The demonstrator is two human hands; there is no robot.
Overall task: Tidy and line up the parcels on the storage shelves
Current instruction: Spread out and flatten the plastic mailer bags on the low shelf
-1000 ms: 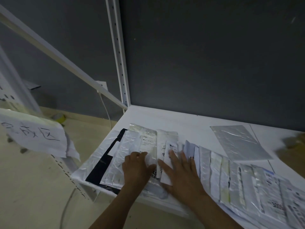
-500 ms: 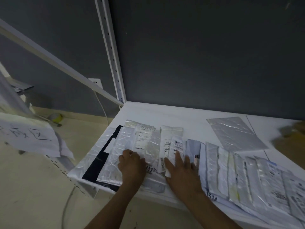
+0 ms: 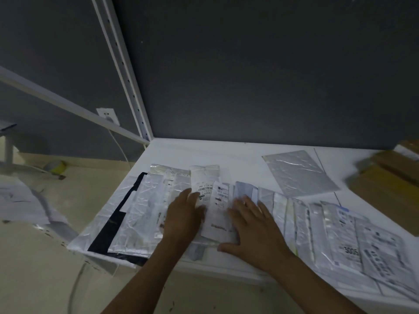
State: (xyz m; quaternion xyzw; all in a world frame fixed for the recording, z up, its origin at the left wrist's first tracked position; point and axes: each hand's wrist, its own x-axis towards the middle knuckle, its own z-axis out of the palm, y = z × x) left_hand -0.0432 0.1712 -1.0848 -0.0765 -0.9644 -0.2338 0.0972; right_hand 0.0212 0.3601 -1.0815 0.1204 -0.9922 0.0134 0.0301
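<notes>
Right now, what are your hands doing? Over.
Left hand, right hand flat on white plastic parcels. Row overlapping, uneven. Grey plastic mailer apart behind.

White shelf board (image 3: 204,152), row of overlapping flat plastic mailers (image 3: 281,214) along its front edge, black mailer (image 3: 106,234) among those at the left end, lone silver mailer (image 3: 299,173) farther back, brown cardboard boxes (image 3: 381,191) at the right.

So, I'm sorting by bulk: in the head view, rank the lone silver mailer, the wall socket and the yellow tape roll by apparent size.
1. Lone silver mailer, clearly largest.
2-3. Wall socket and yellow tape roll look about alike; both sit farther off, so no ranking between them.
</notes>
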